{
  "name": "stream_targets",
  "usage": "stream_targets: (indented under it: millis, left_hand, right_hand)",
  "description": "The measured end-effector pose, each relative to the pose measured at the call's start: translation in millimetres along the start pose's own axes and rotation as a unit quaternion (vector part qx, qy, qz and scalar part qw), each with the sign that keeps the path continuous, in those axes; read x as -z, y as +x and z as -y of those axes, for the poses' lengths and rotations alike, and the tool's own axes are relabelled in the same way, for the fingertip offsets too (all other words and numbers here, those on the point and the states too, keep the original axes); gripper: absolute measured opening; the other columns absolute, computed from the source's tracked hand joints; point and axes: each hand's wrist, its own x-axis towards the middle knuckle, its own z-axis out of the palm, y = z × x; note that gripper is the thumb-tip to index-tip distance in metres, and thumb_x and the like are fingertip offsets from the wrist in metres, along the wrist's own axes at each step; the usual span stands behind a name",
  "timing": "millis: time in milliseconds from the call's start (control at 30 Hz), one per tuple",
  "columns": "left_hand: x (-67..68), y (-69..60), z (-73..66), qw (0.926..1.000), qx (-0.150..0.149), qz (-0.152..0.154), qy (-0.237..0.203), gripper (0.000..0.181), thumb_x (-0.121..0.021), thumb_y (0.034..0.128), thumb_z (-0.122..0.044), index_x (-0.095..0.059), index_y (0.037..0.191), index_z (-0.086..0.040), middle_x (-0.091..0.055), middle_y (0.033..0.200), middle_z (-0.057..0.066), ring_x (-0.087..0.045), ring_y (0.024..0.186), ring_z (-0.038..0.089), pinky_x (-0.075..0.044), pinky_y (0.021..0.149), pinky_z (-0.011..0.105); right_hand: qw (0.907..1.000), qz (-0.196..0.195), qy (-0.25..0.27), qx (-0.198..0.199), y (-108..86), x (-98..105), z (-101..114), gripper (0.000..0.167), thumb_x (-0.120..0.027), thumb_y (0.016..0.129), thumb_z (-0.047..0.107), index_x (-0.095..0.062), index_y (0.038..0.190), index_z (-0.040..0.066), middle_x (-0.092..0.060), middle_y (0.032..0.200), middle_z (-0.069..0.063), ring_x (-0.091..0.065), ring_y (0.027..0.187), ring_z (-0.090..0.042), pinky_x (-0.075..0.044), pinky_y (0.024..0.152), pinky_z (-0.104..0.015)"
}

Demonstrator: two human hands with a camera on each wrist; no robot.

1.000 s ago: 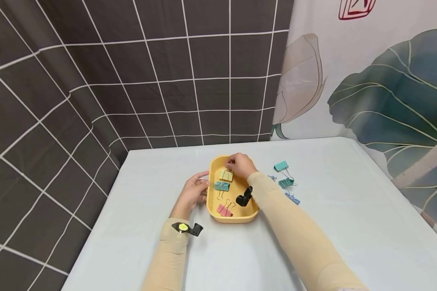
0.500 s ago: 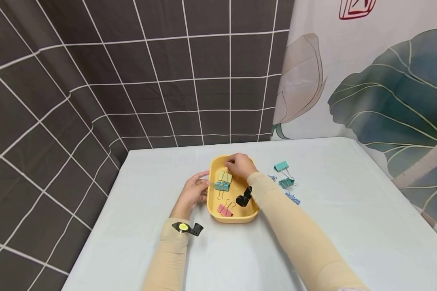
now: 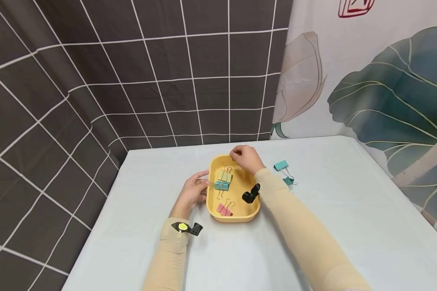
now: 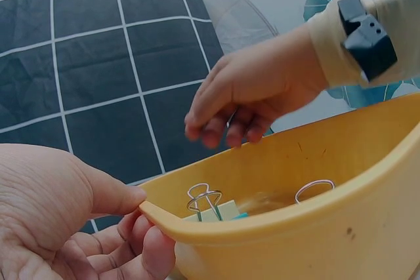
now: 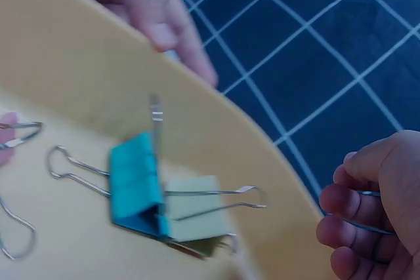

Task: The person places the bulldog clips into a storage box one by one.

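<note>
A yellow plastic basket [image 3: 234, 219] stands on the table, with my left hand [image 3: 193, 192] gripping its left rim, thumb on top and fingers outside. Over its far right rim hovers my right hand [image 3: 247, 158], fingers loosely curled and holding nothing visible. Inside lie a pale yellow binder clip [image 3: 225, 176], a teal binder clip [image 3: 222, 185] and a pink binder clip [image 3: 224, 209]. The yellow clip [image 5: 197, 206] presses up against the teal clip [image 5: 136, 178] in the right wrist view, their wire handles spread.
Right of the basket, a turquoise binder clip [image 3: 281, 165] and a darker teal clip [image 3: 288, 181] lie on the white table [image 3: 349, 194]; the right sleeve hides part of that area. A dark grid-patterned curtain [image 3: 167, 93] hangs behind.
My right hand has let go of the yellow clip's handle and moved up and right. The yellow clip shifted slightly toward the teal one. My left hand stays at the rim.
</note>
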Motion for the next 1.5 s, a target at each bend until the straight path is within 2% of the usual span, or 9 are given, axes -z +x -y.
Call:
stream_targets:
  millis: [267, 533, 633, 767, 900, 1033, 1133, 1300, 1500]
  left_hand:
    - [3.0, 1.7, 0.3, 1.0000, 0.000, -0.002, 0.007, 0.043, -0.060, 0.1005, -0.010, -0.057, 0.142, -0.020, -0.065, 0.112, 0.014, -0.062, 0.075, 0.018, -0.054, 0.052, 0.025]
    - [3.9, -0.2, -0.1, 1.0000, -0.004, -0.002, 0.007, 0.043, -0.059, 0.1012, -0.009, -0.055, 0.143, -0.019, -0.065, 0.113, 0.016, -0.063, 0.075, 0.019, -0.054, 0.052, 0.025]
    - [3.1, -0.6, -0.8, 1.0000, -0.003, -0.001, 0.005, 0.044, -0.059, 0.1011, -0.009, -0.055, 0.143, -0.019, -0.065, 0.114, 0.016, -0.063, 0.076, 0.019, -0.054, 0.052, 0.025]
    - [2.7, -0.8, -0.9, 1.0000, 0.001, -0.002, 0.004, 0.043, -0.060, 0.1012, -0.010, -0.056, 0.143, -0.019, -0.065, 0.114, 0.016, -0.064, 0.076, 0.019, -0.054, 0.053, 0.025]
    - [2.8, -0.9, -0.5, 1.0000, 0.000, 0.000, 0.001, 0.042, -0.060, 0.1010, -0.010, -0.056, 0.142, -0.018, -0.065, 0.114, 0.016, -0.064, 0.076, 0.019, -0.054, 0.053, 0.025]
    - [2.0, -1.1, -0.4, 1.0000, 0.003, 0.003, -0.004, 0.042, -0.060, 0.1008, -0.010, -0.056, 0.142, -0.018, -0.065, 0.115, 0.017, -0.064, 0.075, 0.019, -0.055, 0.052, 0.025]
    - [0.7, -1.2, -0.9, 1.0000, 0.004, 0.004, -0.003, 0.043, -0.060, 0.1011, -0.010, -0.056, 0.143, -0.018, -0.065, 0.115, 0.017, -0.064, 0.075, 0.019, -0.055, 0.052, 0.025]
    - [0.3, -1.3, -0.6, 1.0000, 0.003, 0.004, -0.007, 0.042, -0.060, 0.1009, -0.010, -0.056, 0.142, -0.018, -0.065, 0.114, 0.016, -0.064, 0.074, 0.017, -0.054, 0.052, 0.024]
    - [0.9, -2.4, -0.3, 0.9999, -0.001, 0.005, -0.014, 0.043, -0.059, 0.1009, -0.009, -0.056, 0.143, -0.017, -0.065, 0.112, 0.015, -0.064, 0.074, 0.018, -0.055, 0.051, 0.025]
  right_hand:
    - [0.9991, -0.031, 0.022, -0.021, -5.2, 37, -15, 0.022, -0.059, 0.102, 0.024, -0.072, 0.108, 0.006, -0.070, 0.094, -0.011, -0.065, 0.082, -0.025, -0.057, 0.074, -0.037]
    - [0.9987, -0.033, 0.017, -0.037, -17.0, 61, -44, 0.024, -0.057, 0.103, 0.024, -0.070, 0.109, 0.004, -0.071, 0.094, -0.012, -0.066, 0.079, -0.024, -0.053, 0.067, -0.034]
    - [0.9976, -0.039, 0.020, -0.053, -23.5, 69, -57, 0.026, -0.056, 0.103, 0.024, -0.070, 0.112, 0.003, -0.071, 0.098, -0.014, -0.065, 0.083, -0.026, -0.055, 0.071, -0.036]
    - [0.9939, -0.066, 0.033, -0.082, -30.6, 77, -74, 0.029, -0.056, 0.104, 0.023, -0.068, 0.116, 0.001, -0.070, 0.108, -0.019, -0.064, 0.095, -0.032, -0.055, 0.083, -0.045]
    - [0.9880, -0.086, 0.050, -0.119, -36.4, 81, -89, 0.032, -0.057, 0.103, 0.025, -0.066, 0.120, 0.000, -0.066, 0.117, -0.021, -0.060, 0.107, -0.035, -0.051, 0.094, -0.051]
    - [0.9859, -0.085, 0.048, -0.136, -43.5, 84, -100, 0.034, -0.059, 0.102, 0.026, -0.065, 0.122, -0.001, -0.064, 0.121, -0.022, -0.058, 0.112, -0.037, -0.048, 0.099, -0.053]
    - [0.9852, -0.078, 0.043, -0.146, -50.3, 86, -106, 0.037, -0.061, 0.101, 0.027, -0.063, 0.125, -0.001, -0.061, 0.124, -0.022, -0.055, 0.114, -0.038, -0.046, 0.100, -0.054]
    - [0.9801, -0.073, 0.064, -0.173, -60.5, 84, -117, 0.042, -0.063, 0.100, 0.027, -0.059, 0.131, -0.001, -0.058, 0.123, -0.022, -0.054, 0.112, -0.036, -0.045, 0.098, -0.050]
    - [0.9814, -0.070, 0.068, -0.166, -68.4, 77, -129, 0.048, -0.068, 0.097, 0.024, -0.055, 0.136, -0.001, -0.057, 0.125, -0.025, -0.055, 0.113, -0.039, -0.047, 0.096, -0.052]
